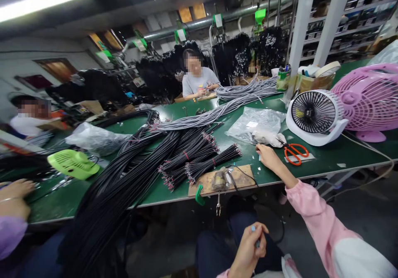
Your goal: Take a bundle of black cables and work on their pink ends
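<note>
My left hand (251,245) is raised over my lap with its fingers curled in. Light blue bits show at its fingers, and whatever it may hold is hidden. My right hand (270,157) reaches onto the green table (265,171), its fingers pinched together by a white crumpled bundle (269,138); what is between them cannot be made out. Just right of that hand lie orange-handled scissors (297,153). In front of me a small motor-like device (219,181) with a two-pronged shaft sits on a wooden board (244,176), held by a green clamp (200,196).
Bundles of short black cables (214,162), long black cables (102,211) and grey cables (199,120) cover the middle and left. A clear plastic bag (255,122), white fan (314,116) and pink fan (367,99) stand right. A co-worker's hand (15,191) is at left; another person (197,76) sits opposite.
</note>
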`<state>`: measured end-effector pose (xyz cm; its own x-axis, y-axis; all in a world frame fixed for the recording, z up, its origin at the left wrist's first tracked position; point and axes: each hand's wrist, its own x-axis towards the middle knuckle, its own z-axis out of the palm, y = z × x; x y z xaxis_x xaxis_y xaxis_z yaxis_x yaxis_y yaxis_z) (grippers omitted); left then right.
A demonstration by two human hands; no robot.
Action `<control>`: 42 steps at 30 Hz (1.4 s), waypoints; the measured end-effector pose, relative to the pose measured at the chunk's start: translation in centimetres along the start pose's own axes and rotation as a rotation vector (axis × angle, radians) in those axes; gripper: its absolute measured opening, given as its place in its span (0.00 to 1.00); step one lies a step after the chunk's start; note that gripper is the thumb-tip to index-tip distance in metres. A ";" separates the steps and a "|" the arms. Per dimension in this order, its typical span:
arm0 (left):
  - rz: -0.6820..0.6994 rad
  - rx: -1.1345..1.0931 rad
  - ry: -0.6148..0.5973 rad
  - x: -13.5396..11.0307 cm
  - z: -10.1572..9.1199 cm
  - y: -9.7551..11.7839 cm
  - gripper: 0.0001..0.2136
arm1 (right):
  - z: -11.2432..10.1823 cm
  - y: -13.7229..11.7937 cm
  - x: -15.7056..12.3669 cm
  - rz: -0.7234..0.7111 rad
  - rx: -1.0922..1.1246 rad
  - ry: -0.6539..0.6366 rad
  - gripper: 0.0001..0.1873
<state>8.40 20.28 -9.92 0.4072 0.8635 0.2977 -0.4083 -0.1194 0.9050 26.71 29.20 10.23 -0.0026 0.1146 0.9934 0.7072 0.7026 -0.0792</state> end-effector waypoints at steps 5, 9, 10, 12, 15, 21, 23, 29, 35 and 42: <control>0.074 -0.059 0.132 -0.8 1.4 2.6 0.23 | -2.3 -5.0 -7.3 -0.015 0.139 0.010 0.10; 0.118 -0.124 0.117 -2.3 3.6 5.4 0.23 | -3.3 -9.5 -14.0 -0.322 0.428 -0.083 0.16; 0.154 -0.085 0.119 -2.7 4.0 5.9 0.21 | -3.3 -10.4 -15.0 -0.329 0.492 -0.087 0.18; 0.249 0.065 0.150 -3.5 4.5 6.4 0.16 | -3.1 -11.8 -15.9 -0.269 0.592 -0.065 0.20; 0.371 0.317 0.267 -4.5 4.4 6.5 0.16 | -2.9 -13.2 -16.0 0.046 0.722 -0.029 0.14; 0.402 0.644 0.422 -6.7 3.6 6.9 0.21 | -3.3 -13.7 -14.8 0.555 0.938 -0.215 0.11; 0.437 0.717 0.448 -7.2 3.5 7.1 0.20 | -3.4 -13.7 -14.5 0.573 1.000 -0.313 0.12; 0.443 0.774 0.445 -7.6 3.3 7.4 0.20 | -3.4 -14.0 -14.3 0.589 1.045 -0.301 0.11; 0.442 0.788 0.421 -7.9 3.3 7.3 0.20 | -3.1 -14.0 -14.6 0.652 1.056 -0.306 0.12; 0.420 0.743 0.416 -7.9 3.4 7.3 0.21 | -2.7 -14.2 -15.0 0.692 1.062 -0.281 0.13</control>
<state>4.94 10.91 -4.65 -0.0365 0.7674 0.6401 0.2273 -0.6173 0.7532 18.65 15.58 -3.32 -0.1031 0.7268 0.6790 -0.2817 0.6334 -0.7207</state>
